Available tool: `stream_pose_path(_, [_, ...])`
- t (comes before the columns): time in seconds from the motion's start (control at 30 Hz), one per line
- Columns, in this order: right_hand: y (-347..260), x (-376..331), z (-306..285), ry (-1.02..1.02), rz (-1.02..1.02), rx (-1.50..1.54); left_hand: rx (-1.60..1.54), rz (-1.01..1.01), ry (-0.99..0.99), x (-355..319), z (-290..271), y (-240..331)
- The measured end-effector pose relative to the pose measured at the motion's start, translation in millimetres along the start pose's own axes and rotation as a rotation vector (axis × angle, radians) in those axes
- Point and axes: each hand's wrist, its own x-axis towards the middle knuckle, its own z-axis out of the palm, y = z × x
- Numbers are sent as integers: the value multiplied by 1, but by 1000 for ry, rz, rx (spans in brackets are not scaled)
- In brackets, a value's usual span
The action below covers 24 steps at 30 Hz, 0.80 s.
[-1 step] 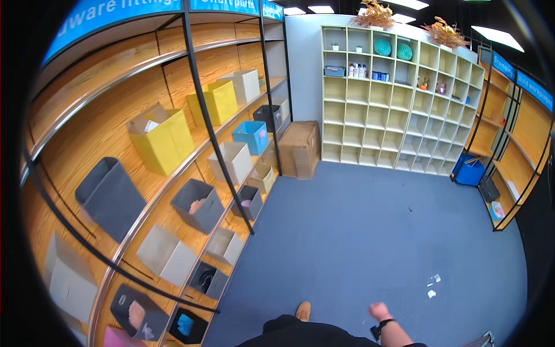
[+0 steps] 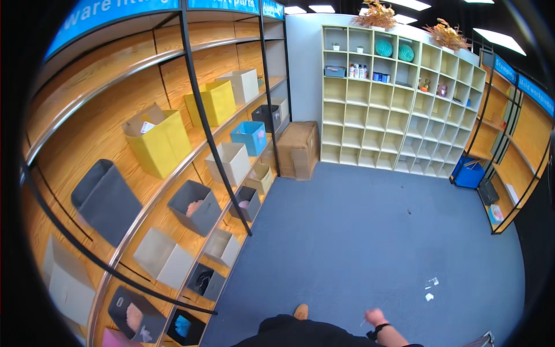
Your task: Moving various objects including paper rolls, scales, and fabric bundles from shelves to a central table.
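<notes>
My right hand hangs low in front of my body at the lower edge, with a dark band round its wrist. Its fingers look curled closed. Something thin and pale shows faintly beside the fingertips, too small to name. Nearest to that hand are the blue-grey floor and my brown shoe, just left of it. My left hand is out of the picture.
On the left, a wooden shelf rack holds several fabric bins, among them a yellow bin and a grey bin. A cardboard box stands by the pale cubby shelf. White scraps lie on the floor; a blue bin stands right.
My right hand has shifted slightly left and down. The whole view has turned a little, with the left bins sliding slightly left.
</notes>
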Motion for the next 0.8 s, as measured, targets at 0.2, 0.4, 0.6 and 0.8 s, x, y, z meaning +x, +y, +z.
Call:
stream_pose_path(0.2, [35,25,4,-434,216,-35,-797,-297,109,158,-164,123])
stream_pose_path(0.4, [10,101,-94,-393,379,138,-622,-119,156,260,-347,334])
stream_pose_path(0.6, [19,244,-199,-443,249,-1,-704,-45,163,358,-423,472])
stream_pose_path(0.8, [25,532,-310,-120,131,-37,-793,-226,-19,386,-447,509])
